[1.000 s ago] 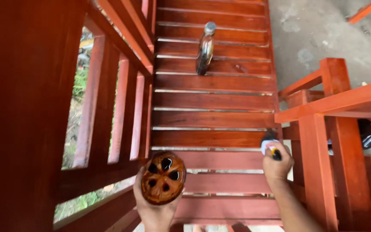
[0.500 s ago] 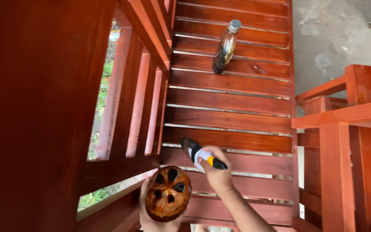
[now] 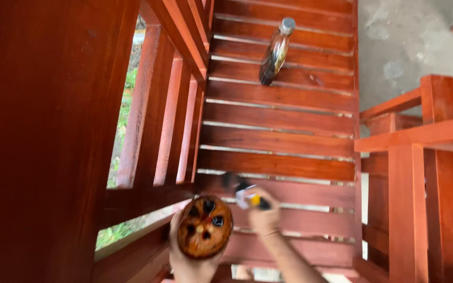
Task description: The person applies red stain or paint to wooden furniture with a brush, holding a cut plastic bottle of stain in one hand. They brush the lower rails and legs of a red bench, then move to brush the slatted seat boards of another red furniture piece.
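The left hand (image 3: 192, 262) is wrapped around a round tin (image 3: 204, 227) with a stain-smeared, holed top, held low over the red wooden stairs (image 3: 279, 141). The right hand (image 3: 263, 212) is closed on a blurred brush (image 3: 239, 189), its tip just beside the tin. This looks like loading the brush; the next move calls for a steady dip. A bottle (image 3: 274, 51) stands well apart, further down

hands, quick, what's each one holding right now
Left hand: closed around a round tin.
Right hand: closed on a small brush, blurred.
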